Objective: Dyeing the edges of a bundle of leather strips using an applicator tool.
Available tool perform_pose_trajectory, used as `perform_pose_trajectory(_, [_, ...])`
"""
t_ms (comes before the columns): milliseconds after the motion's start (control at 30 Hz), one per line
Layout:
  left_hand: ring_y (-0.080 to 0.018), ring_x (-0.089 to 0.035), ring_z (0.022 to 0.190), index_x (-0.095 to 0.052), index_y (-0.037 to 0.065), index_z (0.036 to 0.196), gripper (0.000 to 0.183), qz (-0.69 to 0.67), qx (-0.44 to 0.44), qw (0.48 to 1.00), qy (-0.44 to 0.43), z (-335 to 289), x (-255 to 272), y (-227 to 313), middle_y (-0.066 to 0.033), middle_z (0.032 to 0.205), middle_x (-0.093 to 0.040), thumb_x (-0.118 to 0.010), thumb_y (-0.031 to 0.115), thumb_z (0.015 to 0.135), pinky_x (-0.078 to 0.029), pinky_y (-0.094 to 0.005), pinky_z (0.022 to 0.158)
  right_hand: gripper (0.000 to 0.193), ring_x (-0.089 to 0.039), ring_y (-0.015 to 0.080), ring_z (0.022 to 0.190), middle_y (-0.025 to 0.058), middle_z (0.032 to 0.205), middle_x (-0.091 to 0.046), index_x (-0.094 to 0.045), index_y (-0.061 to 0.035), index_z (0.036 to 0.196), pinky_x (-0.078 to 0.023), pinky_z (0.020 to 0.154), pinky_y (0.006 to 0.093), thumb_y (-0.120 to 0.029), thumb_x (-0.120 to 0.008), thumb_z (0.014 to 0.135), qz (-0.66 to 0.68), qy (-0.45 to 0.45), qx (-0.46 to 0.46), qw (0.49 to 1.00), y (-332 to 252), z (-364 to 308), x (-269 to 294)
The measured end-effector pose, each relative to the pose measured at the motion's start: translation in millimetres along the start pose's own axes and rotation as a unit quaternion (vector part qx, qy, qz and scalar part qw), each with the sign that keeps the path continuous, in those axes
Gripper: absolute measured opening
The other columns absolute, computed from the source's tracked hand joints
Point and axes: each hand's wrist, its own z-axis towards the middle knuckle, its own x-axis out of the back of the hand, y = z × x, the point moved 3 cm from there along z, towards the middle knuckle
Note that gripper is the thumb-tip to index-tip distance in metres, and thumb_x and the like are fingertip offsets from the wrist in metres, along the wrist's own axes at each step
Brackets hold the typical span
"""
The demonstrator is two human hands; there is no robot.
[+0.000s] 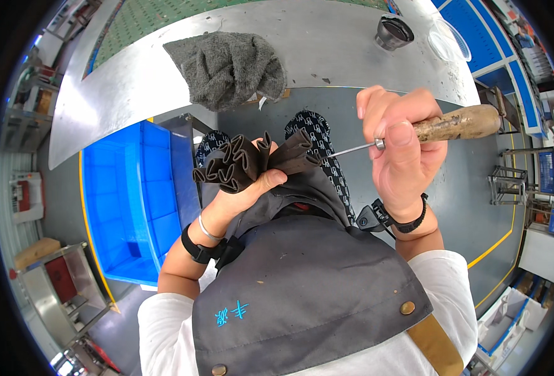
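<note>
My left hand [245, 195] is closed around a bundle of dark brown folded strips [242, 161], held above my lap with their curled ends pointing away from me. One strip sticks out of the bundle to the right. In my right hand [404, 150] is an awl [462, 123] with a worn wooden handle and a thin metal shaft. The shaft points left, and its tip meets the end of the strip that sticks out. Whether the tip is inside that strip or only against it, I cannot tell.
A metal table [333, 37] stands ahead, bearing a crumpled grey cloth [230, 72], a small dark cup [393, 34], a clear plastic container [447, 41] and a green mat [158, 25]. A large blue bin [125, 276] is at my left. Metal stools [507, 185] stand far right.
</note>
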Motion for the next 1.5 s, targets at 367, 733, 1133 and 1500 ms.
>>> perform_pose_trajectory(367, [-0.0141,-0.044,0.078,-0.049,0.001,0.095,0.040,0.002,0.005,1.000,0.004,0,-1,-1,-0.0031,0.083,-0.047,-0.069,0.027,0.072,-0.038,-0.0285,0.070,0.012,-0.036,0.0096,0.056,-0.0003,0.065,-0.047,-0.048,-0.0047,0.076,-0.031,0.053,0.0245,0.001,-0.059,0.075,-0.049,-0.037,0.038,0.997,-3,-5,3])
perform_pose_trajectory(733, [-0.0162,-0.046,0.080,-0.048,0.001,0.097,0.040,0.008,0.014,1.000,-0.004,-1,-1,-3,-0.0045,0.085,-0.048,-0.069,0.025,0.072,-0.039,-0.0295,0.072,0.012,-0.036,0.0099,0.055,-0.0005,0.064,-0.047,-0.049,-0.0049,0.078,-0.032,0.054,0.0255,0.001,-0.059,0.075,-0.031,-0.023,0.047,0.998,0,-6,1])
perform_pose_trajectory(1133, [-0.0119,-0.057,0.065,-0.049,0.000,0.083,0.023,0.035,0.008,0.999,0.031,3,-8,21,-0.0049,0.070,-0.059,-0.065,0.015,0.075,-0.045,-0.0241,0.058,0.010,-0.036,0.0082,0.051,-0.0005,0.060,-0.044,-0.047,-0.0045,0.075,-0.031,0.053,0.0245,-0.004,-0.056,0.079,-0.037,0.014,0.079,0.996,0,1,9])
perform_pose_trajectory(1500, [-0.0192,-0.058,0.059,-0.048,0.000,0.088,0.019,0.152,-0.294,0.943,0.034,8,-13,22,-0.0126,0.067,-0.059,-0.056,-0.004,0.072,-0.046,-0.0277,0.053,0.009,-0.037,0.0076,0.047,0.0006,0.059,-0.044,-0.047,-0.0033,0.075,-0.031,0.049,0.0239,-0.004,-0.054,0.081,-0.010,0.026,0.055,0.998,1,-4,7])
